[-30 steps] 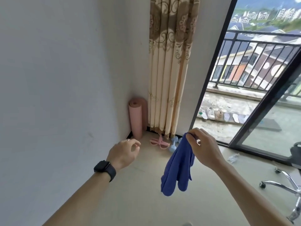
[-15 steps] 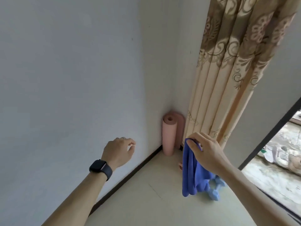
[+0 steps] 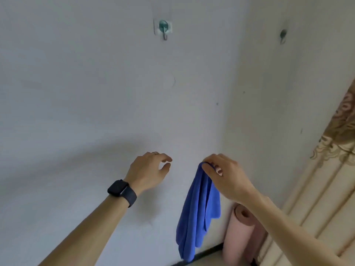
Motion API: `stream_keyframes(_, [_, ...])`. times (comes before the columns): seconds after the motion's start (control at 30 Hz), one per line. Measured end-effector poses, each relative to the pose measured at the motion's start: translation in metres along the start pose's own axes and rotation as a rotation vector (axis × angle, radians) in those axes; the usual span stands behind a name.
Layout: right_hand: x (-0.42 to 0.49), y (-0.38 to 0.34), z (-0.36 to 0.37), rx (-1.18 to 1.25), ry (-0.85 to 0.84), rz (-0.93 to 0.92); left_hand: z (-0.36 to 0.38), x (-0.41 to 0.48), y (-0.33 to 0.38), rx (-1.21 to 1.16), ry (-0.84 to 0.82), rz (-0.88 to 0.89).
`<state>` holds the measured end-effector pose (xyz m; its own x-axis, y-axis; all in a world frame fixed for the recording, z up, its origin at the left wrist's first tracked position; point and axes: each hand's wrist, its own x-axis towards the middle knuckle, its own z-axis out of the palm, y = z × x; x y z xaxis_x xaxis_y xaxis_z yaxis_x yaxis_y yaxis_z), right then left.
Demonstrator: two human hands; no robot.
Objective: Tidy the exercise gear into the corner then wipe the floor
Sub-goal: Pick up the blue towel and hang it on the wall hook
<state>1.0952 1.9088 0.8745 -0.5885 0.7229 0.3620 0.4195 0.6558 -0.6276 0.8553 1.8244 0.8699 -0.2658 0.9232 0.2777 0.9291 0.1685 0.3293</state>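
Loosely curled and holding nothing, the left hand (image 3: 148,170) floats in front of the pale painted wall (image 3: 76,112), thumb and forefinger almost meeting, a black smartwatch (image 3: 122,191) strapped at the wrist. My read: it's free and ready to help, perhaps to spread fabric or catch a hem.

High above it, stuck to the plaster, sits a round teal-backed metal hook (image 3: 163,28), its curved prong bare, nothing hanging from it.

Across to the right, and this is the working grip: the right hand (image 3: 226,175) pinches the top edge of a blue microfibre cloth (image 3: 197,214) between fingertips and thumb. The rest drops in long soft folds, limp and fuzzy, its lower end level with the dark skirting strip (image 3: 203,255) in this view. Held by one edge like that, it hangs clear of the body and could be looped over a hook. With the gaze lifted to the wall, that looks the likely aim, though it's only a judgement. Whether the cloth brushes the wall, I can't tell.

Further right, the rolled pink foam exercise mat (image 3: 240,237) stands on end in the floor's corner where the two walls meet. It's matte, spiral end up, so that piece of gear seems parked. No other gear is in view.

Above it there's a second small wall hook (image 3: 282,35), blurred. At the right edge, a beige curtain with brown scrollwork (image 3: 326,198) falls in stiff pleats just beside the mat.
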Motion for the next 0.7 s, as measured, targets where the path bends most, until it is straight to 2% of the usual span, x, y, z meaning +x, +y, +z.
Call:
stream_keyframes(0.13, [0.078, -0.026, -0.013, 0.075, -0.023, -0.116, -0.043, 0.044, 0.012, -0.265, 0.093, -0.008])
stream_keyframes(0.23, [0.124, -0.042, -0.021, 0.168, -0.015, -0.215, -0.071, 0.067, 0.023, -0.349, 0.111, 0.042])
stream_keyframes(0.37, [0.178, -0.058, -0.034, 0.249, 0.013, -0.376, -0.101, 0.103, 0.028, -0.299, 0.219, 0.047])
stream_keyframes(0.57, [0.265, -0.075, -0.070, 0.205, 0.124, -0.532, -0.169, 0.152, 0.052, -0.085, 0.378, 0.006])
stream_keyframes(0.63, [0.292, -0.084, -0.088, 0.169, 0.191, -0.587, -0.196, 0.171, 0.062, -0.064, 0.488, 0.016])
stream_keyframes(0.7, [0.316, -0.095, -0.103, 0.141, 0.249, -0.638, -0.216, 0.189, 0.069, 0.112, 0.617, 0.026])
